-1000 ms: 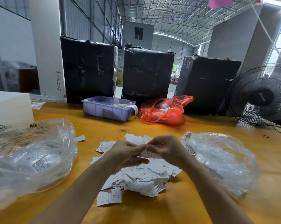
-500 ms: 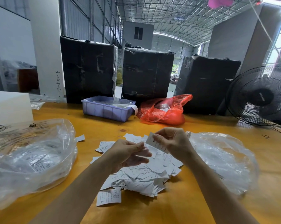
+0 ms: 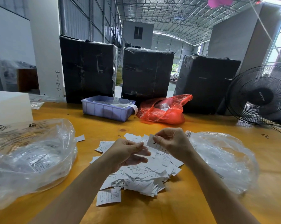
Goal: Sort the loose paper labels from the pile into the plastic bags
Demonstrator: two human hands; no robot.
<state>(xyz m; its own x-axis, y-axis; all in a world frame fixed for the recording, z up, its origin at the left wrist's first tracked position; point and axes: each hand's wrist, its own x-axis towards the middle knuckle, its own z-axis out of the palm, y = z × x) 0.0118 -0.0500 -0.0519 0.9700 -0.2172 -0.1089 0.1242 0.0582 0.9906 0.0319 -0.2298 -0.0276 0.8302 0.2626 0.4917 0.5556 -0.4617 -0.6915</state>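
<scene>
While raised, right hand pinching label

Letter "S" on the loose label at the pile's 7 o'clock edge, "S" on another label within the pile, handwritten digits, roughly "35 00", running up the white pillar, other print too small to read

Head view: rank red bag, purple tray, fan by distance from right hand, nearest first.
From the right hand:
1. Red bag, just beyond the hand, mid-table.
2. Purple tray, farther back and to the left.
3. Fan, far right edge of the table.
</scene>
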